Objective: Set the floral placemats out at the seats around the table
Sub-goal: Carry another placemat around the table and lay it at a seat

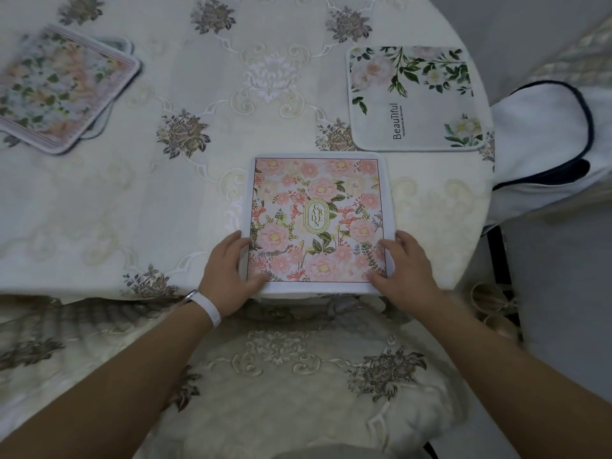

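Arms: our arms (109,385) come up from the bottom of the frame, one on each side, so we can reach both sides of the mat at once.
Left hand: our left hand (228,270) rests on the lower left edge of the pink mat (318,220). The fingers are bent a little and lie on top. It grips nothing.
Right hand: our right hand (402,265) rests the same way on the lower right corner, thumb on the flowers.
Why: we think both hands press and nudge the mat to make it sit straight.
Pink mat: flat on the cloth (132,193) in the middle of the frame. Its near edge is right at the table's edge, where someone would sit.
White mat: the white mat (414,97) lies flat at the upper right, next to a chair (543,137), so that seat looks done.
Stack: a blurry stack (63,87) of mats waits at the upper left. We think they are for the other seats.
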